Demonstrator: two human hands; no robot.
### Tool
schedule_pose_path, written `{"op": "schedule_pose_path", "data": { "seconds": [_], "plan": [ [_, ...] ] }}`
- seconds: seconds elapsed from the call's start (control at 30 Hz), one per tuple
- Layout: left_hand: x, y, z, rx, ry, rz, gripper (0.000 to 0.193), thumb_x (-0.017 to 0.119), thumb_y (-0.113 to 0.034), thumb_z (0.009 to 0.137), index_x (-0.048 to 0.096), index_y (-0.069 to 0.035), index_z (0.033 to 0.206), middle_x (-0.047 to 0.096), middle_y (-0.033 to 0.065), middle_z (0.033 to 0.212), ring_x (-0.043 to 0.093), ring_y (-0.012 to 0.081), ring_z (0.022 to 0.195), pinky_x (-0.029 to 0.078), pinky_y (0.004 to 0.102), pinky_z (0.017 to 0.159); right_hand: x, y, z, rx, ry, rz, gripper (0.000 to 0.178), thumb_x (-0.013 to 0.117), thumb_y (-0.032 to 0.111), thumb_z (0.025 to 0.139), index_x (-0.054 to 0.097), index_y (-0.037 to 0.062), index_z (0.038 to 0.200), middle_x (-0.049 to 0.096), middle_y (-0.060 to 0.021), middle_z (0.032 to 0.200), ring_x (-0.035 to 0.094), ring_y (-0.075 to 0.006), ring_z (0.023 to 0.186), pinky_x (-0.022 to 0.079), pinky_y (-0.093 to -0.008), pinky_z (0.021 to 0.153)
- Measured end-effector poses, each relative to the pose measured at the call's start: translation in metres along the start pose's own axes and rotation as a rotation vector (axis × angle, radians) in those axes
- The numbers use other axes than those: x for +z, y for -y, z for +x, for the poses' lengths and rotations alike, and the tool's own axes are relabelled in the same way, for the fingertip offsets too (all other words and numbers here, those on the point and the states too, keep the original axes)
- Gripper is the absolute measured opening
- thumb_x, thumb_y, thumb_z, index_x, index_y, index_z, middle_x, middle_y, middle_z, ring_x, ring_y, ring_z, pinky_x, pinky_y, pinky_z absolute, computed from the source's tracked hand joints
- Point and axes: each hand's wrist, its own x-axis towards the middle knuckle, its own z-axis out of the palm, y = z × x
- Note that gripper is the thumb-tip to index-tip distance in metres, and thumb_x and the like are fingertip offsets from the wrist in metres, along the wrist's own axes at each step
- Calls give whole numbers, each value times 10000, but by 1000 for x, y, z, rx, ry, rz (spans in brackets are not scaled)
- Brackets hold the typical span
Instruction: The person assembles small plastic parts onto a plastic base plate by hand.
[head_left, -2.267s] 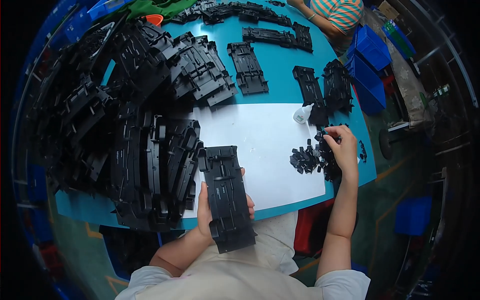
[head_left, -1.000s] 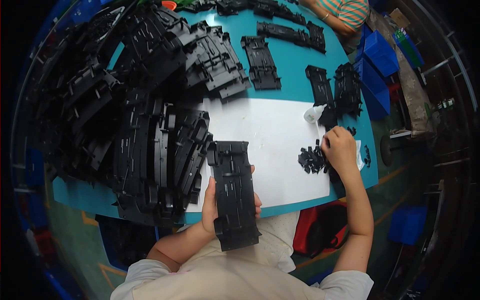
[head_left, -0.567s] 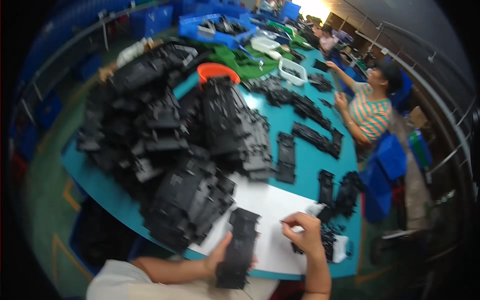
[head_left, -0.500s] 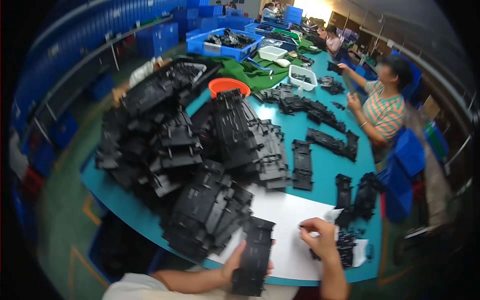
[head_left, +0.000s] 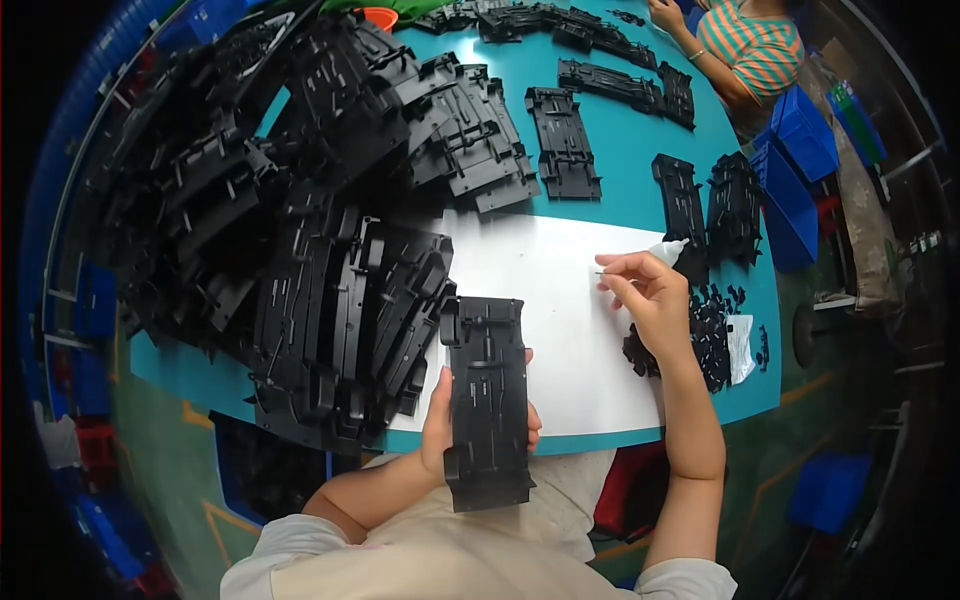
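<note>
My left hand (head_left: 437,425) is wrapped round a long black plastic panel (head_left: 488,400) with moulded ribs and raised details, holding it over the front edge of the table. The fingertips show at the panel's right side; the palm is hidden behind it. My right hand (head_left: 655,295) hovers above a white sheet (head_left: 570,340), thumb and fingers pinched on a small thin dark piece (head_left: 600,273). Beside that hand lies a white nozzle bottle (head_left: 668,250). A heap of small black parts (head_left: 712,345) sits just right of my right wrist, with a white packet (head_left: 740,350) against it.
Large piles of black panels (head_left: 300,290) crowd the left of the teal table (head_left: 620,140). More panels (head_left: 565,140) lie farther back and at the right. A person in a striped top (head_left: 755,50) is at the far right, near blue bins (head_left: 800,130).
The view has tilted down toward my hands. My left hand has turned the panel so its ribbed side faces me. My right hand keeps its pinch above the sheet.
</note>
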Motion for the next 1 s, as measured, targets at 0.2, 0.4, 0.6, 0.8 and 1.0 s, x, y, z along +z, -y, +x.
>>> {"op": "schedule_pose_path", "data": {
  "seconds": [0.2, 0.4, 0.6, 0.8, 1.0],
  "plan": [
    [1, 2, -9, -57, 17, -88, 868, 192, -721, 890, 142, -96, 1491, 595, 198, 1046, 622, 245, 927, 499, 369, 869, 7, -6, -7, -72, 93, -213, 68, 675, -7, 793, 668, -1, 860, 655, -42, 878, 594, -76, 733, 470, -198, 625],
    [3, -1, -9, -54, 40, -43, 851, 160, -716, 897, 153, -106, 1491, 599, 176, 1035, 621, 222, 917, 498, 356, 845, 26, 16, -5, -104, 201, -379, 114, 671, 11, 774, 684, 6, 887, 663, -67, 824, 572, -119, 651, 464, -234, 627],
    [2, -1, -8, -60, 31, -53, 831, 149, -700, 908, 146, -110, 1493, 602, 159, 1029, 621, 208, 911, 500, 340, 840, 42, 14, 2, -255, 130, -549, 125, 655, -32, 771, 673, 0, 890, 627, -62, 758, 543, -109, 611, 437, -236, 575],
    [1, -2, -10, -78, 48, -57, 824, 145, -697, 909, 135, -119, 1497, 596, 145, 1044, 616, 195, 916, 501, 331, 843, 45, 12, -3, -460, 110, -639, 130, 643, -74, 758, 659, 4, 861, 601, -80, 800, 546, -168, 666, 432, -267, 571],
    [3, -1, -9, -90, 34, -59, 829, 144, -700, 907, 130, -118, 1498, 594, 143, 1041, 616, 191, 908, 500, 331, 845, 45, 7, -1, -500, 141, -670, 136, 650, -80, 747, 646, -1, 858, 595, -91, 804, 563, -211, 719, 445, -288, 593]
  ]
}}
